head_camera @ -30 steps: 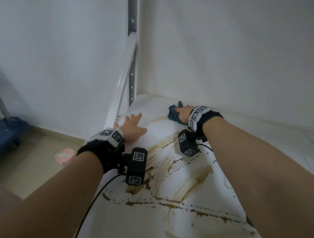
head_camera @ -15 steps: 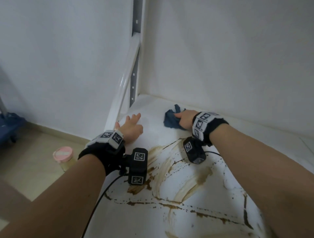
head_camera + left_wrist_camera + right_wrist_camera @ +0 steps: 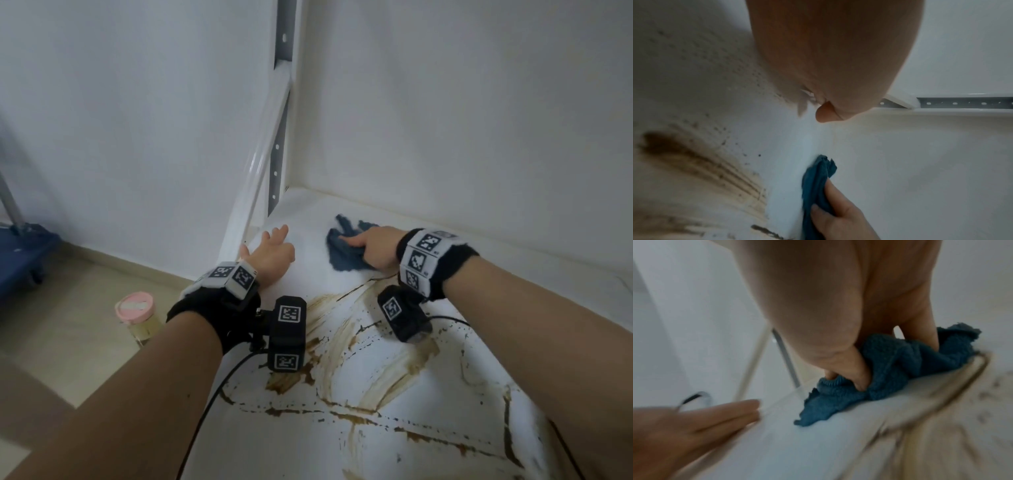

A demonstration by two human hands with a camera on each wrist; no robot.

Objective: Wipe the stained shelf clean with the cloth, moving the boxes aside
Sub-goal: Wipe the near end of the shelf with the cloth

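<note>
A white shelf (image 3: 308, 219) carries brown smeared stains (image 3: 387, 363) across its middle and near part. My right hand (image 3: 373, 248) grips a crumpled dark blue cloth (image 3: 342, 250) and presses it onto the shelf near the back wall, beyond the stains. The right wrist view shows my fingers (image 3: 855, 371) dug into the cloth (image 3: 890, 369). My left hand (image 3: 270, 253) rests flat on the shelf near its left edge, fingers spread, left of the cloth. The cloth (image 3: 818, 183) also shows low in the left wrist view. No boxes are in view.
A slanted white brace (image 3: 260, 154) and a grey perforated upright (image 3: 279, 137) stand at the shelf's back left corner. White walls close the back and right. On the floor to the left stand a pink-lidded jar (image 3: 137, 315) and a blue cart (image 3: 20, 253).
My right hand has dragged the cloth a little nearer and to the right along the back of the shelf. The left hand stays flat on the shelf's left side.
</note>
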